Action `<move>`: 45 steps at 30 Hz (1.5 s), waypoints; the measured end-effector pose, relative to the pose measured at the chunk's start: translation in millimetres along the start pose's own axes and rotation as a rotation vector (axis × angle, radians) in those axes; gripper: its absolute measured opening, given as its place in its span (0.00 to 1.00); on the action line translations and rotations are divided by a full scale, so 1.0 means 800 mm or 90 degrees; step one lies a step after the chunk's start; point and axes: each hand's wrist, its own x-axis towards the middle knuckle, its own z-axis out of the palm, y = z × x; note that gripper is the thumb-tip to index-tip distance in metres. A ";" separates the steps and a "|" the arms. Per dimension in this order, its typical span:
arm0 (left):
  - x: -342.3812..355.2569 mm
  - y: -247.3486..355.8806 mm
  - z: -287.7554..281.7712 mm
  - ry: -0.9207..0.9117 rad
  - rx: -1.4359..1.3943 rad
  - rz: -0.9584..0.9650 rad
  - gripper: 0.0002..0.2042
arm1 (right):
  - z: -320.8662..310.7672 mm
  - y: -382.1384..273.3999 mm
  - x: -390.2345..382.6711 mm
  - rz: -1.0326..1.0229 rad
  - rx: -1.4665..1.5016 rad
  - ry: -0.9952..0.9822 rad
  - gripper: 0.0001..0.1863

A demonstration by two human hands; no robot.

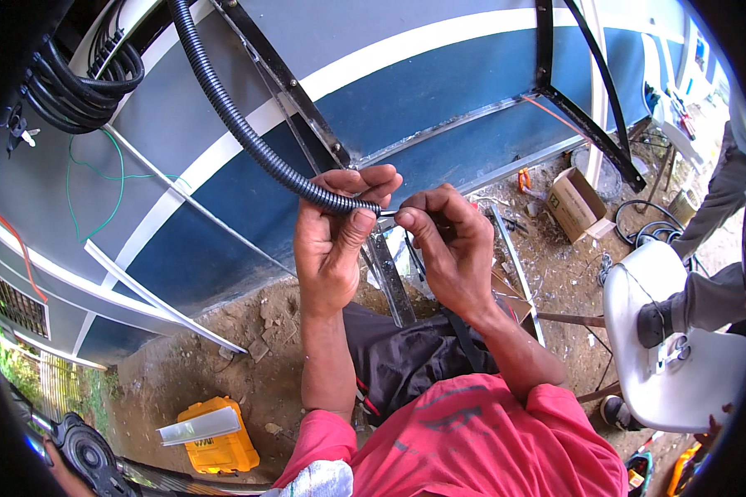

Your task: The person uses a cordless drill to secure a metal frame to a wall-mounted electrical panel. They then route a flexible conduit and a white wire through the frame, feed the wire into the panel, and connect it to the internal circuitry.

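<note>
A black corrugated conduit (239,128) curves down from the upper left and ends between my hands. My left hand (327,253) holds it near that end, with the thumb pressed on it and the fingers behind. At the conduit's mouth shows a short piece of thin wire (389,214), pale and dark in parts. My right hand (452,248) pinches the tip of this wire between thumb and forefinger, close beside the left thumb. The wire's far end is hidden inside the conduit.
Black metal brackets (294,83) stand out from the blue and grey wall (439,91). Coiled black cables (79,87) hang at upper left. A yellow case (220,439) lies on the dirt. Rightward are a cardboard box (578,205) and a white chair (680,356) with another person's foot on it.
</note>
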 end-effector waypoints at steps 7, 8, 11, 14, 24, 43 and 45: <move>-0.001 -0.001 0.004 -0.011 -0.012 0.005 0.17 | 0.016 -0.006 -0.009 0.037 0.103 0.044 0.05; -0.001 -0.001 0.005 -0.014 -0.021 0.010 0.17 | 0.018 -0.007 -0.010 0.043 0.105 0.044 0.06; 0.000 0.002 0.004 -0.013 -0.036 0.017 0.17 | 0.021 -0.008 -0.010 0.060 0.105 0.053 0.06; 0.003 0.012 -0.004 -0.012 -0.018 0.013 0.18 | 0.019 -0.009 -0.010 0.017 0.101 0.002 0.07; -0.003 0.006 -0.009 0.008 -0.027 -0.007 0.16 | 0.015 0.006 -0.021 0.080 0.128 -0.013 0.07; -0.011 -0.008 0.010 0.116 0.010 -0.066 0.15 | 0.016 0.028 -0.025 -0.081 -0.061 0.008 0.06; -0.012 -0.006 0.011 0.133 0.013 -0.069 0.15 | 0.018 0.029 -0.023 -0.085 -0.038 0.002 0.06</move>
